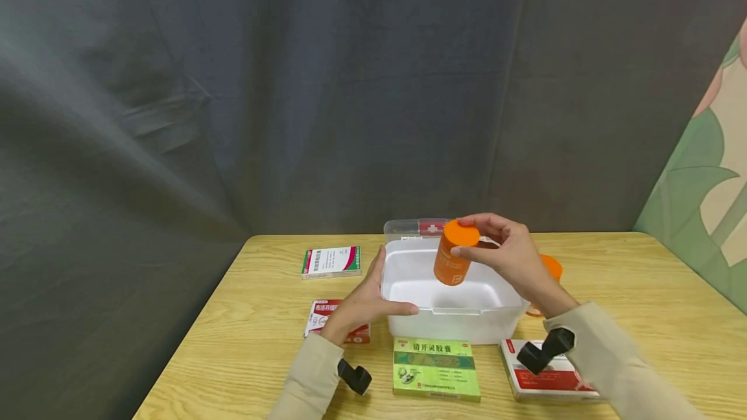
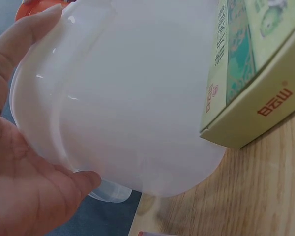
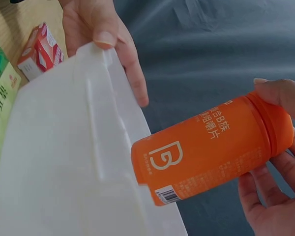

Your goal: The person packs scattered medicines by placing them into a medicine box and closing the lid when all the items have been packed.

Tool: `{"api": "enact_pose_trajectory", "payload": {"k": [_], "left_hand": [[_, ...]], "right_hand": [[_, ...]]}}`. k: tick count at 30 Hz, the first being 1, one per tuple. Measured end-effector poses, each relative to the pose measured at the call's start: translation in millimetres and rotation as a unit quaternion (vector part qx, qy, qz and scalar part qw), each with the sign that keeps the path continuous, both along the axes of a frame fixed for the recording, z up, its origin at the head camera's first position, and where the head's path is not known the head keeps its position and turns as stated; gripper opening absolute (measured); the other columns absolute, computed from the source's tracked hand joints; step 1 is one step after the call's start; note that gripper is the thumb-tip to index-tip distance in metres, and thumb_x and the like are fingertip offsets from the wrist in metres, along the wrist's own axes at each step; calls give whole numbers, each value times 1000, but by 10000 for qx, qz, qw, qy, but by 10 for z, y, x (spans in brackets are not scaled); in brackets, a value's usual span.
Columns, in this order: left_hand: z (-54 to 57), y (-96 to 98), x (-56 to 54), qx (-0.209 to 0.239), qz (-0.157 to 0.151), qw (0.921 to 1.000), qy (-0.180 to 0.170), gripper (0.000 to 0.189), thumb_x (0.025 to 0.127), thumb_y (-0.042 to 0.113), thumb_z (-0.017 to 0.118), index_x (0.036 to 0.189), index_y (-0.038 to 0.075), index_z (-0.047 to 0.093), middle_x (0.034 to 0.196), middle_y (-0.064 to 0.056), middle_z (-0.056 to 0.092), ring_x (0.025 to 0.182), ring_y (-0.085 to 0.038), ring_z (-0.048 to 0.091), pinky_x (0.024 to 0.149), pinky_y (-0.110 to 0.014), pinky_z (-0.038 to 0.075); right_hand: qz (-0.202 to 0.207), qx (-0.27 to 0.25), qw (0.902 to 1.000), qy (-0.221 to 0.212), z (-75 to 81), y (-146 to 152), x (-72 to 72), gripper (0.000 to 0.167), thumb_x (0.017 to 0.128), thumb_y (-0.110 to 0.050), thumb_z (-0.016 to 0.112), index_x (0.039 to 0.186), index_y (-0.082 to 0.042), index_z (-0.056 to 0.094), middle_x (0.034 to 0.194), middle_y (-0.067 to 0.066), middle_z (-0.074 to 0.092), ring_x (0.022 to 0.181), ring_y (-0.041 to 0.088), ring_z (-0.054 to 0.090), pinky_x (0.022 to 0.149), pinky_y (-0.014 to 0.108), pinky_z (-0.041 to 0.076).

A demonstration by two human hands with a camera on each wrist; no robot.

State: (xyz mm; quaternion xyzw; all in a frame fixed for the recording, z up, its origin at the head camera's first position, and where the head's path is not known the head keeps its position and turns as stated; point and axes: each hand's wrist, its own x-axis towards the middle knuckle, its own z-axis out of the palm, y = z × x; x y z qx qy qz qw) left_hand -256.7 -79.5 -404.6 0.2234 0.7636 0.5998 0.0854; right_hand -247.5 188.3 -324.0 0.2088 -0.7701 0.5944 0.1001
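My right hand (image 1: 516,258) holds an orange pill bottle (image 1: 450,268) by its cap end, thumb and fingers around it, tilted over a white plastic box (image 1: 455,326). White lettering and a barcode show on the bottle (image 3: 206,152) in the right wrist view. My left hand (image 1: 364,303) grips the left end of the box, its thumb along the front rim and its fingers on the left side. Behind the box, a clear lid (image 1: 403,229) with a red-cross label stands up. In the head view the box's visible floor is bare white.
A green medicine box (image 1: 436,371) lies before the white box. Left are a red-and-white medicine box (image 1: 318,316) and a white-green one (image 1: 332,262). Another red-and-white box (image 1: 548,381) lies front right, partly under my right forearm. An orange-capped container (image 1: 551,266) is half hidden behind my right hand.
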Motion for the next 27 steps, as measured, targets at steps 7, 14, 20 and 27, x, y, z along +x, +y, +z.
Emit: {"api": "enact_pose_trajectory", "payload": {"k": [7,14,20,27], "left_hand": [[6,35,11,-40,-2,10000,-25,118,77,22,84,156,24,-4,158,-5,12,127,-34,37,110,-51,28],[20,86,5,39,-110,9999,65,118,76,21,84,156,27,-2,154,-6,20,123,-30,41,109,-50,30],[43,114,26,-104,-23,9999,19,122,74,25,86,156,25,-5,160,-4,7,131,-28,35,112,-51,23],[41,155,41,-326,87,9994,-15,121,75,26,85,156,24,-5,161,-1,-4,141,-25,20,113,-53,17]], "right_hand": [[83,54,9996,-259,-39,-157,-48,48,78,-16,83,120,-2,63,117,12,66,102,25,63,84,28,53],[158,12,9994,-294,-111,-284,-104,48,77,-17,84,118,-1,64,119,13,66,102,27,63,83,30,54],[-36,135,9988,-477,-173,-387,-156,49,77,-18,84,118,-2,64,118,12,65,105,29,61,83,30,54],[-203,244,9975,-637,-189,-457,-175,46,77,-14,83,118,-1,64,117,14,66,107,31,60,87,36,53]]}}
